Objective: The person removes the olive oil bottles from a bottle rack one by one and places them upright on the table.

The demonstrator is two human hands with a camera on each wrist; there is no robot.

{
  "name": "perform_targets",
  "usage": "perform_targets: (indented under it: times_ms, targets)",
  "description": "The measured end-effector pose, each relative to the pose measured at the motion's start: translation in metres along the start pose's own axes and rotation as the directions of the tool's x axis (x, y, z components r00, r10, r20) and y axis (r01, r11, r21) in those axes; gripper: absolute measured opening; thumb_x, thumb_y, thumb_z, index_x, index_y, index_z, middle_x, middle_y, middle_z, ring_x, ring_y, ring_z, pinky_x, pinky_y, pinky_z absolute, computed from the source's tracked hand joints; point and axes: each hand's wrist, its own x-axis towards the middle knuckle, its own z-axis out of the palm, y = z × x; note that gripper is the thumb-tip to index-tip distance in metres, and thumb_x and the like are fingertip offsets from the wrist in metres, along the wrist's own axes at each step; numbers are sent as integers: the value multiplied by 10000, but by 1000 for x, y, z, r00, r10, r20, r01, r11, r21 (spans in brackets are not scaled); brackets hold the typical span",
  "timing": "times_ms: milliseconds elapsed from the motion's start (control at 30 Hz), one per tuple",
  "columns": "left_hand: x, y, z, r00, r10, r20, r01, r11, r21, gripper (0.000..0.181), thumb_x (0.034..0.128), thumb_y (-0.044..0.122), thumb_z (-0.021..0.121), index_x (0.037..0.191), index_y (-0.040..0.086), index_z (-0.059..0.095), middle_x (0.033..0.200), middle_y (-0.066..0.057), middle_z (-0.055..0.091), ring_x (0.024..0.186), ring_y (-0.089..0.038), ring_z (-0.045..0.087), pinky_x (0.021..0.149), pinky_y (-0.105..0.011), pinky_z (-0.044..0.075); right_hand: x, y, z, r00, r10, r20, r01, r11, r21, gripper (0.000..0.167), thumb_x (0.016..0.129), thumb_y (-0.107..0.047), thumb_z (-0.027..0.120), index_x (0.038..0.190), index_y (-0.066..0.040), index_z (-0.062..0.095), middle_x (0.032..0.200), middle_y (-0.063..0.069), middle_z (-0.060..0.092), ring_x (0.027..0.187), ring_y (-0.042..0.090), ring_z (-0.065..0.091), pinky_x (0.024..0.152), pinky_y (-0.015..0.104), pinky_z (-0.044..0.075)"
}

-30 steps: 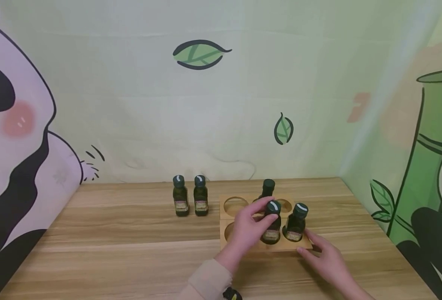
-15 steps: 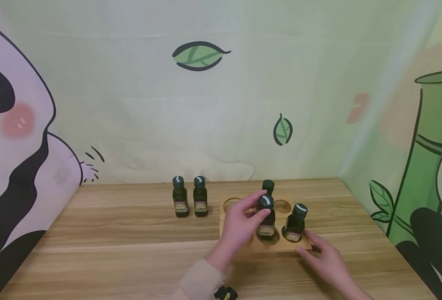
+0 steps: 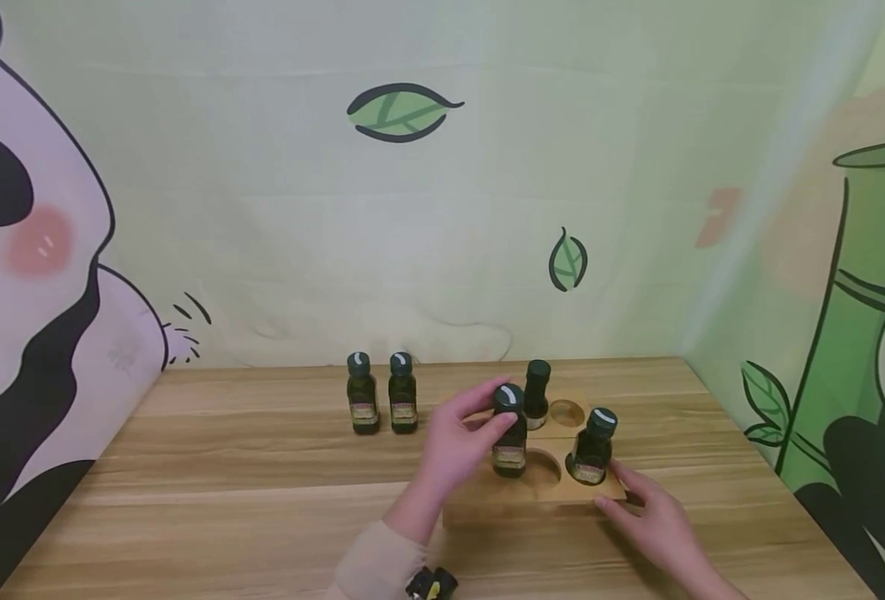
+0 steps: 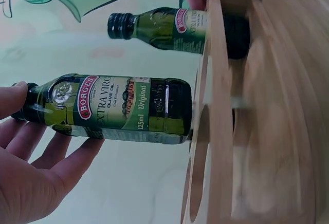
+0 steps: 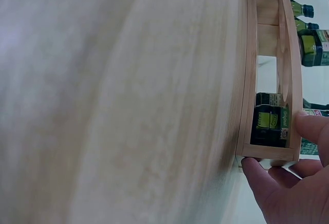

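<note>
The left hand (image 3: 453, 446) grips a dark green bottle (image 3: 510, 446) by its neck and cap, thumb and fingers around it. In the left wrist view this bottle (image 4: 123, 106) is wholly above the holes of a wooden rack (image 4: 221, 106), its label reading olive oil. The right hand (image 3: 660, 521) holds the rack's right front corner, thumb on one side and fingers on the other, as the right wrist view shows at the rack's end (image 5: 270, 152). One bottle (image 3: 591, 450) sits in the front right hole, another (image 3: 536, 396) in the back middle hole.
Two similar bottles (image 3: 363, 400) (image 3: 402, 398) stand upright on the wooden table (image 3: 262, 450), left of the rack. Behind the table hangs a printed backdrop (image 3: 262, 208) with a panda and leaves.
The left hand has lifted the gripped bottle out of the front middle hole and carried it leftward, uncovering that hole. The right hand stays on the rack's corner.
</note>
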Motion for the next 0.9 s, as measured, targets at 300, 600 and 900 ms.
perform_targets:
  times_ms: [300,600,900]
  targets:
    - [1,1,-23,999,18,-39,-15,998,61,414,852,24,766,1254,90,691,1148,-125,708,1058,-253,675,849,-333,563,-1,-1,-1,1000,24,16,-24,1000,-6,630,893,-243,756,1367,94,512,1367,294,523,1123,412,608,919,497,514]
    - [1,1,-47,995,71,-76,-63,993,102,409,855,2,755,1255,45,679,1147,-156,701,1044,-284,677,831,-357,574,0,-2,-3,999,41,24,-41,999,3,636,897,-251,753,1376,87,507,1370,296,519,1121,411,610,922,496,514]
    - [0,-4,-73,987,55,-150,-29,985,172,392,850,6,762,1231,72,698,1103,-135,721,1005,-259,692,798,-365,583,0,-2,-1,999,34,23,-34,999,-3,630,895,-239,754,1374,89,508,1370,297,519,1134,417,601,925,499,513]
